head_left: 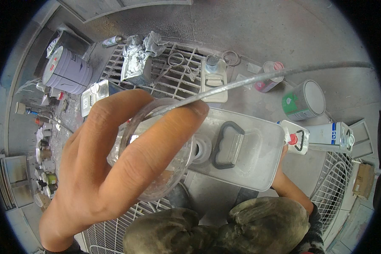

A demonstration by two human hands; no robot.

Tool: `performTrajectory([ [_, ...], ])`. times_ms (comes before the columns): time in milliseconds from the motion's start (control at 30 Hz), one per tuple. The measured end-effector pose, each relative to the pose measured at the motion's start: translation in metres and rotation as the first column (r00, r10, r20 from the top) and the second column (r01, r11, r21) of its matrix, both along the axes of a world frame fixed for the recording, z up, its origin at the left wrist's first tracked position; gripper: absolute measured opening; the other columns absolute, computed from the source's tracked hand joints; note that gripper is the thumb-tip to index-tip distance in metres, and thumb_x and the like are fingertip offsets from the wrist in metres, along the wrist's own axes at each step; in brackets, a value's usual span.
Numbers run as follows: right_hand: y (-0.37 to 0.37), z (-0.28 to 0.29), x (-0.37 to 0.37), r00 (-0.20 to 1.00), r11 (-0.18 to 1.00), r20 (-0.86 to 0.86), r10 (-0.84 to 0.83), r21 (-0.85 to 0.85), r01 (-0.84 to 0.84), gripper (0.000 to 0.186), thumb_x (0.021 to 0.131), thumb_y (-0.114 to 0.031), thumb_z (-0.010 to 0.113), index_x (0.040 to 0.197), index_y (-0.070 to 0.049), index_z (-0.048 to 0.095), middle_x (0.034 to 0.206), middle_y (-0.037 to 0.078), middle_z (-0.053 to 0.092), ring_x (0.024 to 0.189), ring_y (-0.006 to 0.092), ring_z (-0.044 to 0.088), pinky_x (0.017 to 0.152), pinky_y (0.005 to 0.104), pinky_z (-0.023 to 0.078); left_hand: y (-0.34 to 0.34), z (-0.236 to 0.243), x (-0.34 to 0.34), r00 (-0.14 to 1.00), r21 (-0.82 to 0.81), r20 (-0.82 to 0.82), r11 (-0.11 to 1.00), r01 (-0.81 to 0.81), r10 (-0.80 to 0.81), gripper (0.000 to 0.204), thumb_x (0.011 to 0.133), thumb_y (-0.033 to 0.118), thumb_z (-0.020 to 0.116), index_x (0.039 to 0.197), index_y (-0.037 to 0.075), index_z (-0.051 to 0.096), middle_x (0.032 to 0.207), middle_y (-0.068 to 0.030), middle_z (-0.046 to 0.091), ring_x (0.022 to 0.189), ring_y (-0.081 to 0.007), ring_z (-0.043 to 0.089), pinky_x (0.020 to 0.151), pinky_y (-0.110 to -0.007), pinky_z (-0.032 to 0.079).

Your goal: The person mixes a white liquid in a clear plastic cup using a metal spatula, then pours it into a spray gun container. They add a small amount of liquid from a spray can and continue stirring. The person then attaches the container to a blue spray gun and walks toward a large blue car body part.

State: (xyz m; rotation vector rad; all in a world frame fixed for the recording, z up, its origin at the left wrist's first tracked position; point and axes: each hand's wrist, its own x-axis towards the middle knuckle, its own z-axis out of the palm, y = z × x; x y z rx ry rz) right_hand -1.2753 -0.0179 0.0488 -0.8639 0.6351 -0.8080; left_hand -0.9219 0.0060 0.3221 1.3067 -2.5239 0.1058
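Beside the spout (203, 150) of the metal can (258, 146), the clear cup (176, 171) was pinched by the left hand (99, 171). The right hand (280, 169) held the can's far end, grip partly hidden; keeping cup and spout steadily aligned seemed advisable.

Bare left grip (91, 173), dark cuff (74, 248) at that wrist, dark right sleeve (312, 237) with pale greyish patches, olive-green trousers (269, 224) with mottled darker and paler areas, soft creased fabric over both knees, dark grey footwear (180, 197) partly hidden.
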Motion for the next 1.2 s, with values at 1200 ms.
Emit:
performTrajectory([
  [1200, -0.020, 0.032, -0.005, 0.889, 0.688, -0.441, -0.126, -0.685, -0.242, 0.110, 0.072, -0.064, 0.053, 0.161, -0.012, 0.015, 0.161, 0.017, 0.032, 0.146, 0.0348, 0.040, 0.120, 0.0511, 0.033, 0.013, -0.043, 0.021, 0.984, -0.074, -0.167, 0.994, -0.081, 0.068, 0.109, 0.057, 0.019, 0.102, 0.147, 0.000, 0.042, 0.133, -0.0225, 0.054, 0.117, -0.0351, 0.061, 0.094, -0.042, 0.055],
])
